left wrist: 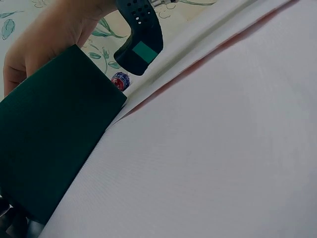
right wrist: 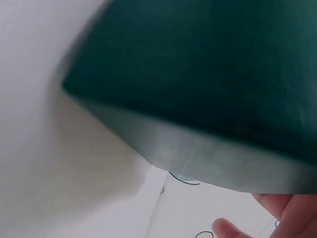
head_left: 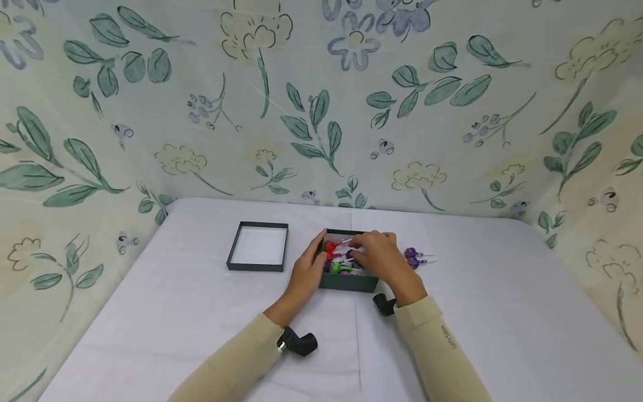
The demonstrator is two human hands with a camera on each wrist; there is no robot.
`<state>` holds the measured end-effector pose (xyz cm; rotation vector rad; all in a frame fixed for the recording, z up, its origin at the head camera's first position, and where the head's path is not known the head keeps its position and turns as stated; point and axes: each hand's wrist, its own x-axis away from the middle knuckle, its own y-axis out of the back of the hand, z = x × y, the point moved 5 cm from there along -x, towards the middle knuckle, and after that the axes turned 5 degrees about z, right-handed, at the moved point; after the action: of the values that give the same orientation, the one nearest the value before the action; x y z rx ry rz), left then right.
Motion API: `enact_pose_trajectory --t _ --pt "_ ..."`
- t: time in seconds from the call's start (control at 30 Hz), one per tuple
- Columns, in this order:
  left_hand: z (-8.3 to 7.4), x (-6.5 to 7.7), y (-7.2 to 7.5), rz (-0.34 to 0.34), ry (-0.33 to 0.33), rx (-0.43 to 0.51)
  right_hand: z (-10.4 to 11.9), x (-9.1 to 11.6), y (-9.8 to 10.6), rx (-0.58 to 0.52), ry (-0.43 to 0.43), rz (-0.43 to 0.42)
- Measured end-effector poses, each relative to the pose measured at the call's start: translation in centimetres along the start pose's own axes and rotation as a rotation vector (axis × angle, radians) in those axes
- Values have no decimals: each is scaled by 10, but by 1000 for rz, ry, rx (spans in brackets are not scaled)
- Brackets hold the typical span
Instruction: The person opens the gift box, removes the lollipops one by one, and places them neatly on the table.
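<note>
Lollipops [head_left: 336,267] crowd the green box [head_left: 348,282], so sticks [head_left: 346,241] could snag under bent fingers of the right hand [head_left: 379,254], hold hidden, while the left hand [head_left: 304,273] rests nearly straight fingers against its side.

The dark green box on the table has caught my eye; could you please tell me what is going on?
A person's left hand rests against the dark green box while the right hand reaches in among wrapped lollipops. The upturned lid lies to the left, and more lollipops lie to the right.
</note>
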<state>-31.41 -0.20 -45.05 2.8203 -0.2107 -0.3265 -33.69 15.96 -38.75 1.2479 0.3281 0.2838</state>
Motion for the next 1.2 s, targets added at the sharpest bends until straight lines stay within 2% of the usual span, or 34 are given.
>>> enact_pose_trajectory --t 0.43,0.7,1.2 --pt "-2 -4 1 10 -8 7 2 -2 0 43 -11 31" --pt "-1 -2 1 5 10 -1 3 -1 -5 61 -33 64" --pt "-4 -1 1 9 -7 3 3 -1 -10 96 -43 121"
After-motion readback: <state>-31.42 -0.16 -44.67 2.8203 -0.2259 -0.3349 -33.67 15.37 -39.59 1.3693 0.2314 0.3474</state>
